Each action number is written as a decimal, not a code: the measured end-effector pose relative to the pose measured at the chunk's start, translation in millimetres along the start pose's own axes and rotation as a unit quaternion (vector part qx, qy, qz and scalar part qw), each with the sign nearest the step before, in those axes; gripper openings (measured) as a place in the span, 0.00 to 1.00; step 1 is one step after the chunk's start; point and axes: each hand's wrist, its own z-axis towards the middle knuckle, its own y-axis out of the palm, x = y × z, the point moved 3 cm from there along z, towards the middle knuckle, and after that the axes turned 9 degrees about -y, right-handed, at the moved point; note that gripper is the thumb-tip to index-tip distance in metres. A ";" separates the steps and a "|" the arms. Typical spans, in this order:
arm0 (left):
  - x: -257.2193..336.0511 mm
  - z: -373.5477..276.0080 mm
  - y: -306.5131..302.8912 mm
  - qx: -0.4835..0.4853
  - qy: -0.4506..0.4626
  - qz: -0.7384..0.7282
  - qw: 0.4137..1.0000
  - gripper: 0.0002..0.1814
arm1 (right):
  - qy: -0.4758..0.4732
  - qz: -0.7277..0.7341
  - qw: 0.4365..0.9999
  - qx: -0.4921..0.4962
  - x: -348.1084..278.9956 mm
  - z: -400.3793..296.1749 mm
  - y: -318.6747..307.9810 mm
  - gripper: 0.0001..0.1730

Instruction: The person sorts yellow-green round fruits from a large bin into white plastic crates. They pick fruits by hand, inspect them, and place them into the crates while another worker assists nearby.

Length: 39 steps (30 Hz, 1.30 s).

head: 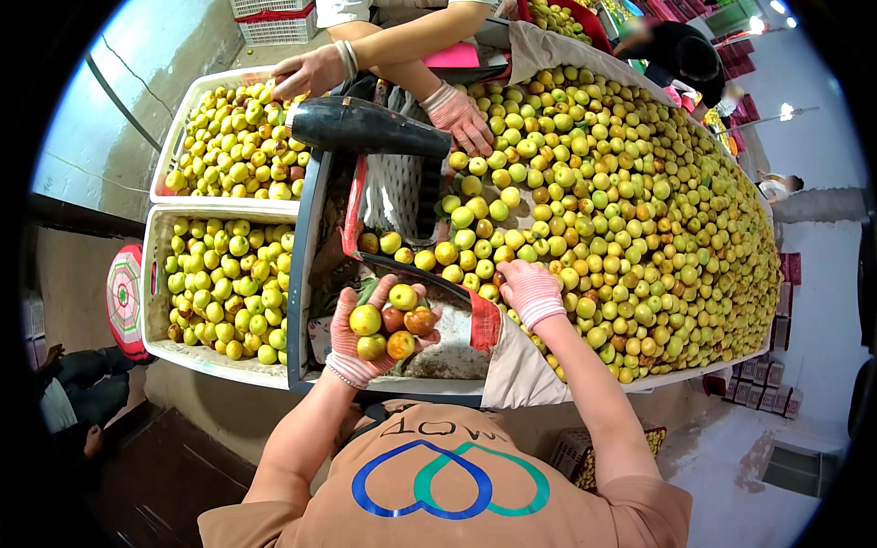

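My left hand (363, 342), in a pink-and-white striped glove, is palm up and cradles several jujubes (392, 320), some green-yellow, some brown. My right hand (531, 291), gloved alike, reaches to the near left edge of a large heap of jujubes (637, 198); its fingertips touch a dark brown fruit (499, 277). Whether it grips this fruit I cannot tell. Between my hands lies a dark edge with a red cloth end (485, 323). Beyond my left hand, several fruits sit by a white perforated chute (394, 188).
A black cylindrical device (370, 128) stands over the chute. Two white crates (152, 274) of jujubes are at the left. Opposite, a co-worker's gloved hands (460, 118) reach to the heap and the far crate. A person (85, 390) sits at the lower left.
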 end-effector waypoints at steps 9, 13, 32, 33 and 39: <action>21.9 -9.8 -4.8 0.019 -0.006 -0.023 1.000 0.34 | 0.110 0.140 0.983 -0.036 -4.6 27.6 -15.9 0.18; 25.3 -8.2 -11.7 0.010 -0.012 -0.035 0.999 0.34 | -0.150 0.098 0.984 0.018 -42.3 35.5 -26.0 0.09; 117.7 -37.0 50.0 -0.046 0.237 -0.039 0.970 0.33 | -0.043 0.563 0.825 0.002 -71.4 102.7 -54.9 0.25; 131.9 -42.4 48.9 -0.043 0.263 -0.056 0.962 0.33 | 0.009 0.645 0.762 -0.057 -104.7 115.4 -88.6 0.25; 259.0 -27.4 52.4 0.039 0.376 0.003 0.926 0.30 | -0.067 0.815 0.575 -0.020 -198.5 234.7 -165.3 0.44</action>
